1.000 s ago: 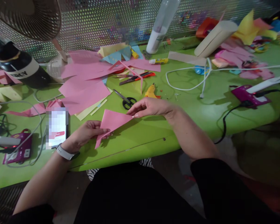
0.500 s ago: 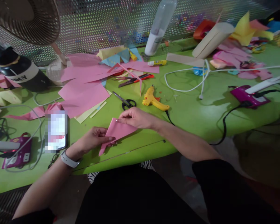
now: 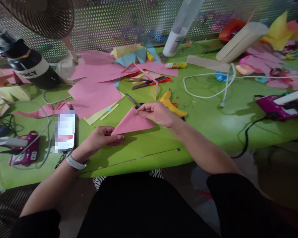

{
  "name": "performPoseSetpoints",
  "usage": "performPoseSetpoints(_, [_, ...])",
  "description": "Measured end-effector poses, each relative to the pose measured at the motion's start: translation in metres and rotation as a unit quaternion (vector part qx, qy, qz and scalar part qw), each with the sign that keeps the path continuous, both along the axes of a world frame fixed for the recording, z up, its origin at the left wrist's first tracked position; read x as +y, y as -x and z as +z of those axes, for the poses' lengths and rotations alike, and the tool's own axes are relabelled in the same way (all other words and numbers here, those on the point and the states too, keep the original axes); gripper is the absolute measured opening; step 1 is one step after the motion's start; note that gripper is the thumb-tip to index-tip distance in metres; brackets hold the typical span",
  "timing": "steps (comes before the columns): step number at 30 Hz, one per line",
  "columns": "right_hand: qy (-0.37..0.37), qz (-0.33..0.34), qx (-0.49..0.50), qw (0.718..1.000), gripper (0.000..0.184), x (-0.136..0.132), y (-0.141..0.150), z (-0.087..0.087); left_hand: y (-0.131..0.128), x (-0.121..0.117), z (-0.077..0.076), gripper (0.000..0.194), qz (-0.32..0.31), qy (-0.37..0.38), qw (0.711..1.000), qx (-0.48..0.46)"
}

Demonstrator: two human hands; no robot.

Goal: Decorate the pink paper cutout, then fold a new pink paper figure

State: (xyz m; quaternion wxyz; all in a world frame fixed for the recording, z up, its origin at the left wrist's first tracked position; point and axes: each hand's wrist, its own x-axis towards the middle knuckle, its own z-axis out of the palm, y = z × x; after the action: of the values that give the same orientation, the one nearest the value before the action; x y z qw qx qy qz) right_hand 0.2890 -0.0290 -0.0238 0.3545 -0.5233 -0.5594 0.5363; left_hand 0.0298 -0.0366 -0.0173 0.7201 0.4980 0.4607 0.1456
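Note:
A folded piece of pink paper (image 3: 134, 123), now a triangle, is held above the front of the green table. My left hand (image 3: 105, 136), with a white band on its wrist, pinches the paper's left corner between thumb and fingers. At the top corner, my right hand (image 3: 155, 114) has its thumb and fingers closed on the same paper. Just behind my right hand lie the scissors (image 3: 132, 100), their handles mostly hidden by it. The yellow glue gun (image 3: 175, 109) rests right beside that hand, partly covered.
Pink sheets (image 3: 96, 96) spread behind my hands, near a utility knife (image 3: 151, 82) and a glue stick (image 3: 176, 65). A phone (image 3: 66, 130) and a purple power strip (image 3: 27, 148) lie left. White cable (image 3: 201, 96) loops at right. A bottle (image 3: 34, 66) and fan (image 3: 42, 19) stand back left.
The pink paper has turned and risen away from me, its left tip now between my left fingers. My right hand has moved up and right with the top corner. The view has shifted slightly.

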Motion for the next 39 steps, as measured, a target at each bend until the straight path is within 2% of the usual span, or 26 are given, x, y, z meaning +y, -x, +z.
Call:
performPoseSetpoints(5, [-0.068,-0.109,0.024,0.991,0.039,0.004,-0.006,-0.005,0.000,-0.004,-0.003,0.033,0.145,-0.101,0.983,-0.040])
performPoseSetpoints(7, [-0.079,-0.124,0.028,0.989,0.040,0.003,-0.005,-0.008,-0.001,-0.005,-0.004,0.035,0.177,-0.127,0.974,-0.064])
performPoseSetpoints(11, [-0.087,-0.123,0.021,0.988,0.042,0.001,-0.002,-0.012,-0.001,-0.009,-0.005,0.036,0.202,-0.156,0.964,-0.076])
performPoseSetpoints(17, [-0.081,-0.130,0.036,0.988,0.038,0.001,-0.002,-0.013,-0.001,-0.014,-0.004,0.031,0.194,-0.226,0.954,-0.035])
performPoseSetpoints(21, [-0.085,-0.128,0.055,0.987,0.038,0.002,-0.001,-0.015,-0.001,-0.015,-0.005,0.023,0.195,-0.251,0.947,-0.051])
performPoseSetpoints(27, [-0.113,-0.135,0.078,0.981,0.038,0.004,0.000,-0.019,-0.001,-0.011,-0.004,0.019,0.198,-0.225,0.950,-0.082])
performPoseSetpoints(33, [-0.118,-0.107,0.071,0.985,0.039,0.004,0.000,-0.012,0.003,-0.007,-0.005,0.013,0.188,-0.192,0.960,-0.075])
performPoseSetpoints(36, [-0.127,-0.098,0.051,0.986,0.039,0.002,0.001,-0.007,0.005,-0.004,-0.005,0.020,0.161,-0.201,0.965,-0.044])
performPoseSetpoints(39, [-0.127,-0.060,0.036,0.989,0.037,-0.005,0.003,-0.001,0.010,0.002,0.002,0.037,0.076,-0.257,0.963,0.023])
